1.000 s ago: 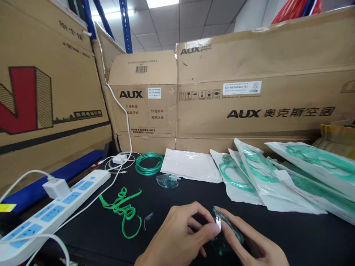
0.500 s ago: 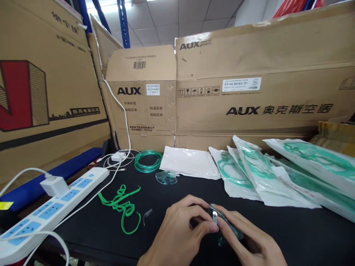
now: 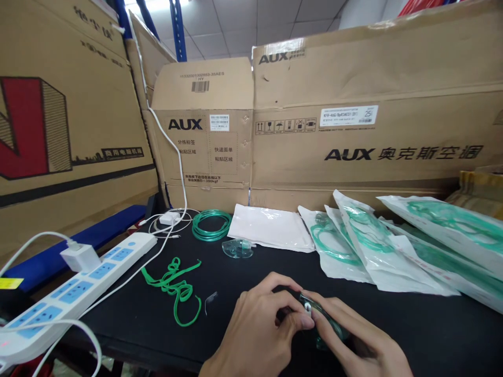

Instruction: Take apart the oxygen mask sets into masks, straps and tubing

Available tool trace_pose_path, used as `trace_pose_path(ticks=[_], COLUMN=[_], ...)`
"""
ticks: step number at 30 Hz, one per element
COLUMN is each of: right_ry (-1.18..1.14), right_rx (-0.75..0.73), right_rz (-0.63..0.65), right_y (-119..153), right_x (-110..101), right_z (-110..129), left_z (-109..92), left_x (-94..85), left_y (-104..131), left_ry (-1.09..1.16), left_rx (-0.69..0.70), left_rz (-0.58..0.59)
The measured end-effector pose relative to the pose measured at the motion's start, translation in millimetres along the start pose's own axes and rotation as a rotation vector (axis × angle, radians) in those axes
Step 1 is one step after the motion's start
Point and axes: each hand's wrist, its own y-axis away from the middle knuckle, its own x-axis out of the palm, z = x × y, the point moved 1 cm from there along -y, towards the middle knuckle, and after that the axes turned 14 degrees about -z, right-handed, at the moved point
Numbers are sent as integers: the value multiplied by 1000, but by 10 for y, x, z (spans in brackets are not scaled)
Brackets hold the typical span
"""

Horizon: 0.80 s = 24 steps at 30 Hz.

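Note:
My right hand (image 3: 353, 332) is closed around a clear green plastic mask (image 3: 329, 320), which is partly hidden by the fingers. At the mask's upper edge is a small silvery metal strip (image 3: 307, 309). My left hand (image 3: 261, 324) pinches this strip and the mask edge between thumb and fingers, touching the right fingertips. Left of the hands lies a loose green elastic strap (image 3: 176, 288). Beside the strap is a thin clear plastic scrap (image 3: 211, 299). A second clear greenish plastic piece (image 3: 238, 248) rests farther back.
Coiled green tubing (image 3: 211, 225) and a white packet (image 3: 271, 228) lie at the back. Several bagged sets with green tubing (image 3: 361, 246) overlap at right. A white power strip (image 3: 78, 293) with cables runs along the left. Cardboard boxes (image 3: 291, 173) wall the black table (image 3: 157, 340).
The camera view has shifted slightly. Less of the metal strip shows now between my fingers, and both hands keep their hold on the mask. The things on the table lie as before.

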Motion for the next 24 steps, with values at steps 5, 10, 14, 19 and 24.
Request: trace_pose_path(ticks=[5,10,14,19,24], right_ry=[-26,-28,-24,-3,23], right_rx=[7,29,40,51,26], right_rz=[13,30,30,41,82], right_y=[-11,-35,-38,-23,-26], right_x=[1,-4,-10,-41,-27], right_z=[25,30,32,24,15], left_z=[1,15,29,5,-29], left_x=[17,26,48,61,13], left_y=[9,26,45,46,14], left_ry=[-8,-31,-41,-39,-58], left_rx=[-7,35,68,67,45], left_rz=[-25,-54,-75,-91,-95])
